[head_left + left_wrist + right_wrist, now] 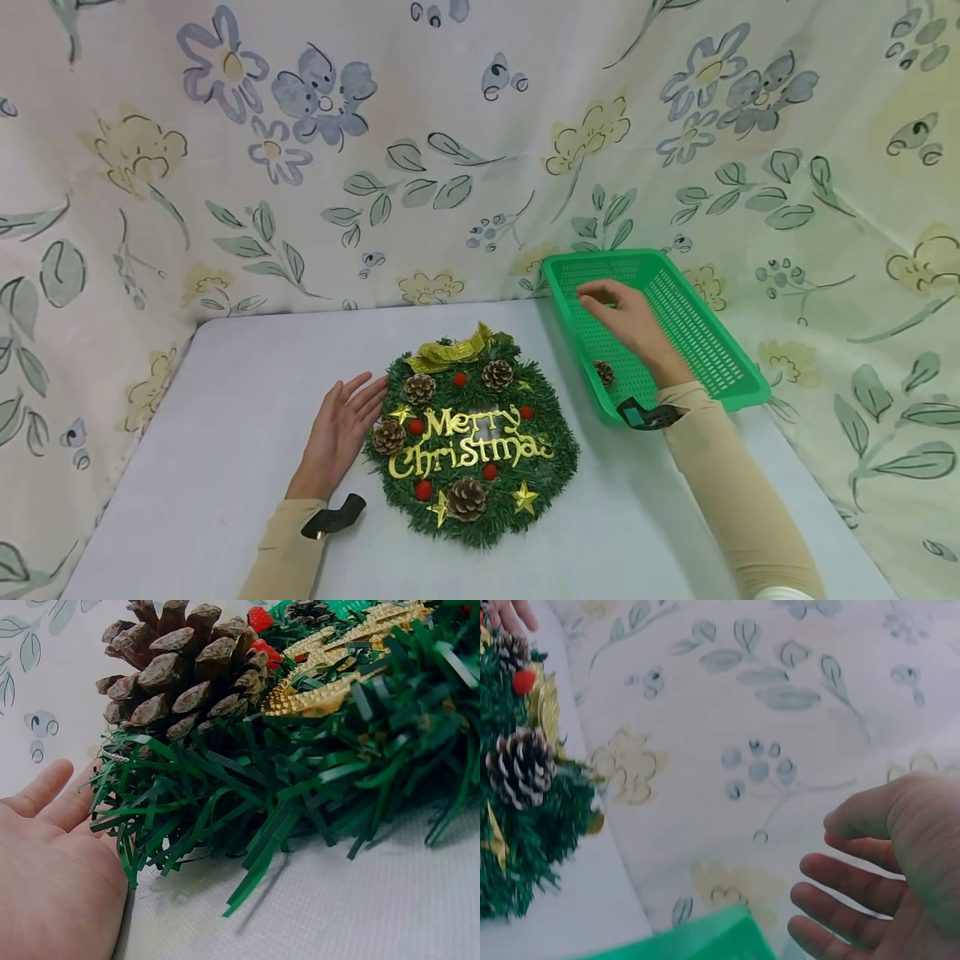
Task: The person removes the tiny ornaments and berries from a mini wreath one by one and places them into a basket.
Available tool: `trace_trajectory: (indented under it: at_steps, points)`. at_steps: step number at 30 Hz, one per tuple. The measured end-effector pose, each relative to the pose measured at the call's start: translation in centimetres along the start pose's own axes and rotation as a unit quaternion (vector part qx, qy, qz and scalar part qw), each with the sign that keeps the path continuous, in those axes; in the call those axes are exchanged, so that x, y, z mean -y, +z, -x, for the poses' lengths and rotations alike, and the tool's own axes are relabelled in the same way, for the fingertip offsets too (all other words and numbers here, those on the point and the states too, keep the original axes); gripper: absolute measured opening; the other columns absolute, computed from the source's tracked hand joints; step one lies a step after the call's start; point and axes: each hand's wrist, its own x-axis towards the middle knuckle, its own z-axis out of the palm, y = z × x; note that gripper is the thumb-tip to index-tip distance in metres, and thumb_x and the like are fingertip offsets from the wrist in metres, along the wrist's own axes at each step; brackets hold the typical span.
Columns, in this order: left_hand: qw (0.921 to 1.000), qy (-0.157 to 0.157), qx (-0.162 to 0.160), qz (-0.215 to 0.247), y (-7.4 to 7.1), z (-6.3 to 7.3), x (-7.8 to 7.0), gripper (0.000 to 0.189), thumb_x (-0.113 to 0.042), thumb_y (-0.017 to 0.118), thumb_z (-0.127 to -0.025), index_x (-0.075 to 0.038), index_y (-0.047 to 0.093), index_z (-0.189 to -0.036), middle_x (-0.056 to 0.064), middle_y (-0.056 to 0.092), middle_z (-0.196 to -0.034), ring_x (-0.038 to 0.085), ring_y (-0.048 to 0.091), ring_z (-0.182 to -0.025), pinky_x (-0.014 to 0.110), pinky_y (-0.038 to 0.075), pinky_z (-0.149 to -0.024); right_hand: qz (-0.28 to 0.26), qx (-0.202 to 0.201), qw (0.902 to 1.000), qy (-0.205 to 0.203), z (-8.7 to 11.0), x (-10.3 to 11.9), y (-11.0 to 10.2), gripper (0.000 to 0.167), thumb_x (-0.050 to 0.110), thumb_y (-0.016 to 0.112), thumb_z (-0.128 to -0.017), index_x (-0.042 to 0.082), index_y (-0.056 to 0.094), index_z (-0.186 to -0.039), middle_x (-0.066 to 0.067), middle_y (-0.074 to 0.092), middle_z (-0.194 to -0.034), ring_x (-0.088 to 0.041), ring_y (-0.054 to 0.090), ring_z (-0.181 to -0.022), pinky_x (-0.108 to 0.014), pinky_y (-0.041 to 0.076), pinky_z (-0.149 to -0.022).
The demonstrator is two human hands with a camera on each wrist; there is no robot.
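A green Christmas wreath [555,417] lies flat on the table, with gold "Merry Christmas" lettering [472,446], pine cones [467,499], red berries, gold stars and a gold ribbon at its top. Beside its left edge is my left hand [341,433], palm up and fingers extended, fingertips right at the greenery. The left wrist view shows a pine cone [180,671] close to those fingers. Over the green basket [720,350] hovers my right hand [626,321], its fingers loosely bent and holding nothing. One loose pine cone [603,372] lies in the basket.
A white cloth covers the table [247,400]. Behind it and along the sides hangs a floral curtain [450,150]. The basket stands at the table's back right, to the right of the wreath.
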Motion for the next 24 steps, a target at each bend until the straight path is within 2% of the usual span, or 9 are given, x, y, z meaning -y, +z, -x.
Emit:
trace_trajectory:
  at_steps: [7, 14, 24]
  points:
    - [1.0000, 0.001, 0.001, -0.003, 0.1, 0.0, 0.0, 0.072, -0.053, 0.021, -0.110, -0.007, 0.006, -0.164, 0.020, 0.014, -0.170, 0.030, 0.015, -0.159, 0.019, 0.042, -0.114, -0.005, 0.005, 0.9998, -0.018, 0.2, 1.5, 1.0, 0.036, 0.037, 0.056, -0.105, 0.015, 0.063, -0.133, -0.013, 0.065, -0.134, -0.024, 0.061, -0.118, -0.041, 0.051, -0.095]
    - [1.0000, -0.001, -0.003, -0.003, 0.1, 0.0, -0.1, 0.072, -0.053, 0.021, -0.110, -0.006, 0.006, -0.164, 0.021, 0.014, -0.170, 0.029, 0.016, -0.158, 0.019, 0.042, -0.114, -0.018, 0.017, 0.9989, -0.039, 0.3, 2.8, 1.9, 0.033, 0.031, 0.058, -0.105, 0.012, 0.063, -0.132, -0.009, 0.066, -0.131, -0.022, 0.062, -0.116, -0.037, 0.052, -0.096]
    - [1.0000, -0.003, -0.004, 0.000, 0.1, 0.0, -0.1, 0.073, -0.053, 0.022, -0.110, -0.007, 0.006, -0.164, 0.020, 0.014, -0.170, 0.029, 0.016, -0.158, 0.019, 0.042, -0.114, -0.034, 0.027, 0.9980, -0.046, 0.5, 3.7, 3.1, 0.030, 0.028, 0.059, -0.105, 0.012, 0.064, -0.130, -0.009, 0.066, -0.131, -0.019, 0.062, -0.115, -0.033, 0.054, -0.094]
